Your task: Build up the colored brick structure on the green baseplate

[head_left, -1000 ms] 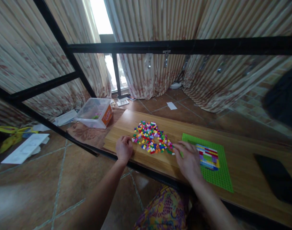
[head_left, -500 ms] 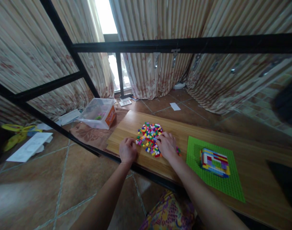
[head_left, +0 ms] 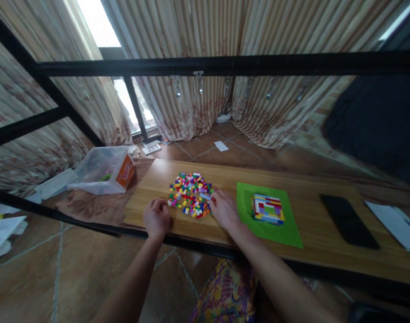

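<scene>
A loose pile of small colourful toy bricks [head_left: 189, 190] is spread on the wooden tabletop. At its right edge, my right hand [head_left: 224, 208] pinches a light blue brick [head_left: 205, 196] between thumb and fingers. My left hand [head_left: 157, 218] rests on the table just left of the pile, its fingers curled in; whatever may be inside them is hidden. To the right of my right hand lies a green baseplate [head_left: 243, 224], bearing a low rectangular build of multicoloured bricks [head_left: 268, 209] with a green opening in its middle.
A clear plastic box [head_left: 97, 179] with an orange label stands beyond the table's left end, a few pieces inside. Right of the baseplate lie a black phone-like slab [head_left: 349, 220] and white paper [head_left: 395, 224]. A black metal bar [head_left: 205, 66] crosses above the table.
The view has swung to the right, bringing the black slab and paper fully into sight. My right hand has drawn back to the pile's right edge, and a light blue brick now shows at its fingertips.
</scene>
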